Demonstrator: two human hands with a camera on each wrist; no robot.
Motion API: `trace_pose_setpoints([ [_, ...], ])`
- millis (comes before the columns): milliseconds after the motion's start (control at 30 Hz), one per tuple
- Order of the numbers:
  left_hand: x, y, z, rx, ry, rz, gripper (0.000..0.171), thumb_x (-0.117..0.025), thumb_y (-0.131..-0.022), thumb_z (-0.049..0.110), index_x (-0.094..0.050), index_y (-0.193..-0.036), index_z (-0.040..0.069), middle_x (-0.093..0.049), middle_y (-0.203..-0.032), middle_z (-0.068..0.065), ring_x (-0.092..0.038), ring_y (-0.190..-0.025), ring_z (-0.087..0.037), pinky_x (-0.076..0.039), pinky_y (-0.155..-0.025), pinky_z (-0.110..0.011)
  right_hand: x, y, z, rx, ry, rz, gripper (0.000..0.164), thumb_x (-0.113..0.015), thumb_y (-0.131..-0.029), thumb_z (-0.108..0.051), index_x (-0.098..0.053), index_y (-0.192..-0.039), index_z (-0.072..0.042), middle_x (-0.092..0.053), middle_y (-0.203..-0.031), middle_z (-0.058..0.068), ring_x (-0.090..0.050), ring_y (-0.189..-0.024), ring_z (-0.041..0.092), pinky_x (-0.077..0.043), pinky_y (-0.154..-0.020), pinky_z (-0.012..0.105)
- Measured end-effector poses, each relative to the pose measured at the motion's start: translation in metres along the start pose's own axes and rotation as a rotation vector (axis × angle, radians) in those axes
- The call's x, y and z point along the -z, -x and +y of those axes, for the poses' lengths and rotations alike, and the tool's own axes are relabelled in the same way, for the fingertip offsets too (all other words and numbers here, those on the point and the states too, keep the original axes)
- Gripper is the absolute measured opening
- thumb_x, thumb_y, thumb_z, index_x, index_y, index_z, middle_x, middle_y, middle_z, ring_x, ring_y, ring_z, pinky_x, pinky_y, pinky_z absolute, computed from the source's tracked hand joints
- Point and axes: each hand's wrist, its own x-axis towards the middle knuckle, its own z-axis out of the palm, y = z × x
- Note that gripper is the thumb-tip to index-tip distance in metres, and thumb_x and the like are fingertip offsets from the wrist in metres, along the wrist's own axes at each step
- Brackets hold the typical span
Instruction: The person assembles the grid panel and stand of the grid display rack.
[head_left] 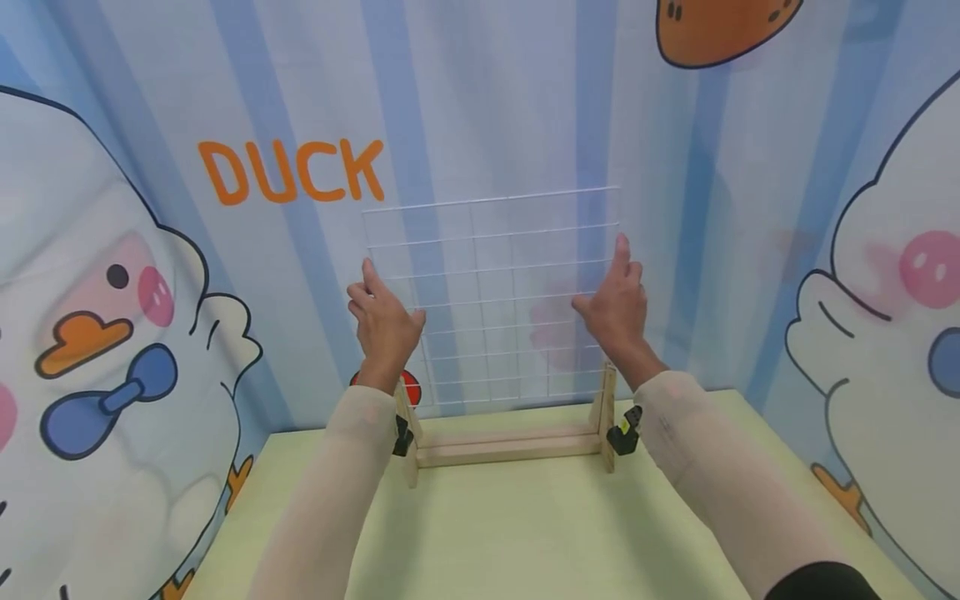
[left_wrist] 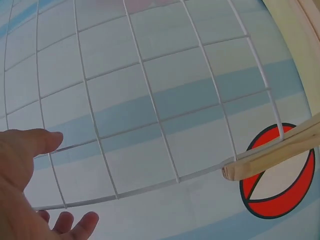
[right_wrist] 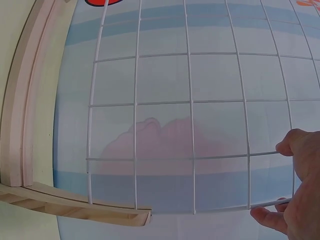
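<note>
A white wire grid panel (head_left: 474, 238) stands upright between the two end pieces of a light wooden stand (head_left: 513, 451). At its left side edge is my left hand (head_left: 386, 323), thumb over the front wires and the other fingers past the edge wire. My right hand (head_left: 619, 304) holds the opposite edge the same way, its thumb on a cross wire in the right wrist view. The lower corners of the panel meet the wooden end pieces (left_wrist: 275, 156), as the left wrist view shows. Parts of the fingers are hidden behind the hands.
The stand rests on a pale yellow-green table (head_left: 495, 525). Close behind it hangs a blue and white striped curtain (head_left: 495, 100) printed with ducks and orange lettering (head_left: 288, 171). Black wrist-worn pieces (head_left: 624, 431) sit beside both end pieces.
</note>
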Motion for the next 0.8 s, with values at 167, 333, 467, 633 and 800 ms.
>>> trace_pose_setpoints([
  [167, -0.0029, -0.0023, 0.0011, 0.029, 0.025, -0.009, 0.110, -0.081, -0.086, 0.020, -0.003, -0.163, 0.020, -0.032, -0.142, -0.021, -0.042, -0.125, -0.039, -0.053, -0.073, -0.050, -0.0011, 0.0024, 0.0004, 0.010, 0.005, 0.002, 0.109, -0.082, -0.084, -0.016, -0.008, -0.163, -0.026, -0.048, -0.137, 0.023, -0.058, -0.111, 0.042, -0.053, -0.097, 0.058],
  [333, -0.0023, -0.0028, -0.0012, 0.022, 0.043, 0.002, 0.110, -0.081, -0.085, 0.018, -0.004, -0.163, 0.022, -0.033, -0.141, -0.021, -0.043, -0.122, -0.039, -0.052, -0.076, -0.051, -0.0023, 0.0026, 0.0009, 0.020, 0.014, 0.011, 0.107, -0.080, -0.085, -0.018, -0.008, -0.163, -0.027, -0.049, -0.136, 0.022, -0.059, -0.112, 0.041, -0.054, -0.097, 0.056],
  [467, -0.0024, -0.0024, -0.0040, 0.021, 0.050, 0.002, 0.110, -0.082, -0.084, 0.017, -0.005, -0.163, 0.022, -0.034, -0.141, -0.021, -0.044, -0.121, -0.039, -0.053, -0.079, -0.052, -0.0032, 0.0026, 0.0007, 0.028, 0.019, 0.015, 0.107, -0.081, -0.084, -0.016, -0.009, -0.163, -0.026, -0.049, -0.135, 0.023, -0.058, -0.110, 0.042, -0.054, -0.095, 0.057],
  [633, -0.0050, -0.0018, -0.0054, 0.027, 0.053, -0.007, 0.111, -0.083, -0.084, 0.016, -0.005, -0.163, 0.022, -0.034, -0.141, -0.021, -0.044, -0.119, -0.039, -0.053, -0.080, -0.052, -0.0043, 0.0025, 0.0036, 0.024, 0.030, 0.009, 0.109, -0.082, -0.083, -0.015, -0.008, -0.163, -0.025, -0.049, -0.135, 0.024, -0.059, -0.110, 0.043, -0.053, -0.094, 0.057],
  [800, -0.0073, -0.0011, -0.0037, 0.035, 0.057, -0.007, 0.111, -0.083, -0.083, 0.015, -0.006, -0.163, 0.022, -0.035, -0.139, -0.019, -0.044, -0.118, -0.037, -0.054, -0.079, -0.049, -0.0052, 0.0033, 0.0082, 0.013, 0.017, 0.008, 0.110, -0.082, -0.083, -0.016, -0.008, -0.163, -0.026, -0.049, -0.136, 0.024, -0.058, -0.112, 0.043, -0.053, -0.094, 0.058],
])
